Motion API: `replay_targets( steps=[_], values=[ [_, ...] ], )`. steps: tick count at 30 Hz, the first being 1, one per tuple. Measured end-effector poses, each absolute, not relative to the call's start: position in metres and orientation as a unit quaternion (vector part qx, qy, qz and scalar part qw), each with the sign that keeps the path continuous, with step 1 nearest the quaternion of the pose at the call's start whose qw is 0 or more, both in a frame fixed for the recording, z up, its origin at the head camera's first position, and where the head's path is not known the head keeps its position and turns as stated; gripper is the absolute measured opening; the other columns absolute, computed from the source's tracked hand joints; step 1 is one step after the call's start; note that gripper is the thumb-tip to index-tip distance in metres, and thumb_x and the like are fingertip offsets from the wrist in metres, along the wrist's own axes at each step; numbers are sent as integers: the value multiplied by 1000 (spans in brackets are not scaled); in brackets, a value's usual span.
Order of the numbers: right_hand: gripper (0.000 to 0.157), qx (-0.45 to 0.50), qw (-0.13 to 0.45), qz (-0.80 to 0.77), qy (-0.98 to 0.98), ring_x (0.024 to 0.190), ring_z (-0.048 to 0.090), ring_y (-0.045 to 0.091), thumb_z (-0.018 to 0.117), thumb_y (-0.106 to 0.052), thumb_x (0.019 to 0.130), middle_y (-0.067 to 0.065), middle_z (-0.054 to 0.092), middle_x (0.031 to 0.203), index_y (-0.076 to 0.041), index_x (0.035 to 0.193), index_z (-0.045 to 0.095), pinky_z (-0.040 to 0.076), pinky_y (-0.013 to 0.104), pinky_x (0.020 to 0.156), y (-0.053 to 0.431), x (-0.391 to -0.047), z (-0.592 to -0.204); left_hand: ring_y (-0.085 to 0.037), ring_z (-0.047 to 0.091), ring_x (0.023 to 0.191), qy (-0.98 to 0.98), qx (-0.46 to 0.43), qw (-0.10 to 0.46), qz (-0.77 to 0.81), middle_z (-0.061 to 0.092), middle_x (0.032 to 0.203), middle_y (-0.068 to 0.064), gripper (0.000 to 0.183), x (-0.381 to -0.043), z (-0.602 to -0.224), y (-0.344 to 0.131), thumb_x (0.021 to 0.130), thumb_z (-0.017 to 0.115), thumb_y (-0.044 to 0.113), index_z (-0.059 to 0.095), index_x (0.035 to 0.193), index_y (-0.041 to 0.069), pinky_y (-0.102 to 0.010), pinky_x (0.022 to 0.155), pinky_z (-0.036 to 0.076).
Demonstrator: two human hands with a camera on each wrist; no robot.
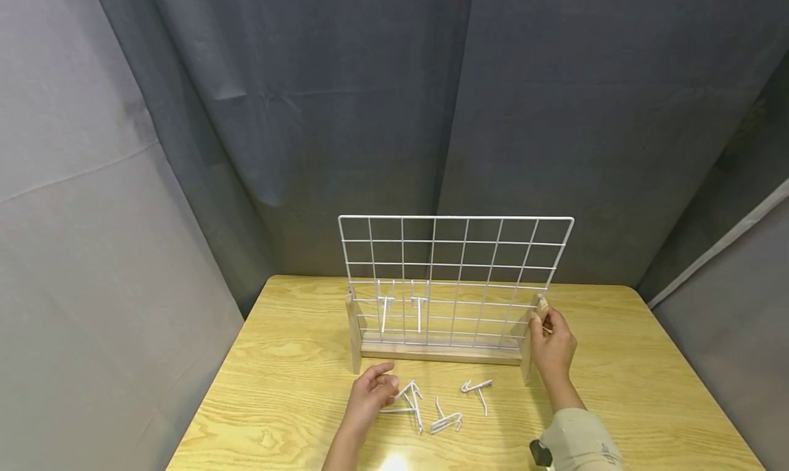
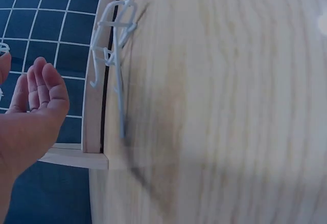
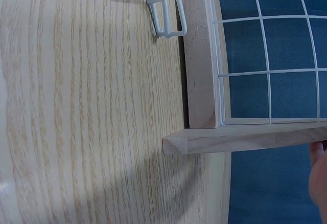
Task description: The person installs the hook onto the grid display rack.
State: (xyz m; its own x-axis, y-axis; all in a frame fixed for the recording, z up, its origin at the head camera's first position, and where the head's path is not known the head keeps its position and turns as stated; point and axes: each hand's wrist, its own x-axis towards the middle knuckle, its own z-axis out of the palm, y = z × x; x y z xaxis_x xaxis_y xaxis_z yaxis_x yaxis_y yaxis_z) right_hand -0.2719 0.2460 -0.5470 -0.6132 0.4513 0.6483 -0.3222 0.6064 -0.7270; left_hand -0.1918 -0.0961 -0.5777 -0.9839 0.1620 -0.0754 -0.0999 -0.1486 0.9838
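A white wire grid panel (image 1: 434, 241) stands upright in a wooden stand (image 1: 440, 354). Two white wire hooks (image 1: 419, 300) hang on its lower left part. My right hand (image 1: 553, 344) holds the upper end of the stand's right post (image 1: 526, 354) between thumb and fingers; the right wrist view catches only its edge. In front of the stand, my left hand (image 1: 371, 392) hovers with relaxed fingers beside loose white hooks (image 1: 415, 409). The left wrist view shows that palm (image 2: 43, 101) before the grid, holding nothing.
More loose hooks lie on the table, one (image 1: 448, 424) near the middle and another (image 1: 477, 387) farther right. The wood-grain table (image 1: 296, 334) reaches back to a dark grey curtain (image 1: 345, 149). Light grey cloth walls (image 1: 74, 218) flank it.
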Motion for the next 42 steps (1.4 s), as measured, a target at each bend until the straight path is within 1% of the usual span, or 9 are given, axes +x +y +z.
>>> replay_targets(
  steps=[3,8,13,17,20,27,29,36,42],
  values=[
    [17,-41,438,443,-781,75,46,-20,63,5,80,24,64,86,11,96,61,38,-1,63,245,-272,-547,-24,57,91,653,28,81,752,56,105,-15,44,-190,-582,-99,87,63,10,48,128,-1,-41,84,48],
    [19,-44,437,445,-781,75,46,-19,62,4,81,24,64,86,12,99,61,38,-1,62,245,-272,-547,-34,55,99,670,51,81,737,53,110,-24,41,-187,-587,-105,85,64,4,51,122,-5,-31,83,49],
    [20,-41,440,445,-779,74,47,-18,62,5,81,24,64,85,12,99,61,38,-1,62,246,-273,-548,-27,57,93,713,81,88,691,55,107,-23,37,-184,-594,-111,81,70,4,56,113,-8,-26,78,51],
    [19,-35,445,444,-777,74,47,-18,62,6,80,24,64,84,12,98,61,39,0,62,247,-273,-549,-26,58,90,742,94,82,658,58,104,-21,34,-182,-599,-114,80,71,4,59,109,-8,-25,77,51],
    [20,-35,444,444,-777,74,46,-18,61,6,80,25,64,84,13,99,61,39,-1,62,246,-273,-549,-30,58,92,750,95,83,649,59,104,-20,34,-181,-601,-116,79,72,5,60,108,-7,-28,79,50],
    [20,-39,443,443,-779,74,47,-17,61,6,80,25,64,85,13,100,61,39,-1,62,246,-272,-548,-31,53,100,768,103,106,623,60,107,-8,30,-179,-608,-120,78,74,10,63,104,-1,-48,87,46],
    [20,-38,443,443,-779,74,47,-17,61,6,80,24,64,84,12,99,61,38,-1,62,246,-273,-548,-30,53,99,770,101,110,620,60,106,-7,32,-180,-610,-120,77,75,11,64,105,0,-46,86,46],
    [20,-37,443,439,-781,74,46,-18,61,5,80,24,64,85,12,99,61,38,-1,62,245,-273,-548,-26,57,90,784,108,96,603,63,98,-8,34,-183,-614,-118,74,77,11,64,104,1,-28,78,50],
    [20,-48,437,442,-782,74,46,-19,61,4,81,24,65,86,11,100,61,38,-1,63,245,-273,-549,-19,60,84,807,114,60,576,65,92,-3,31,-184,-619,-114,72,79,11,67,99,3,-25,75,50]
  ],
)
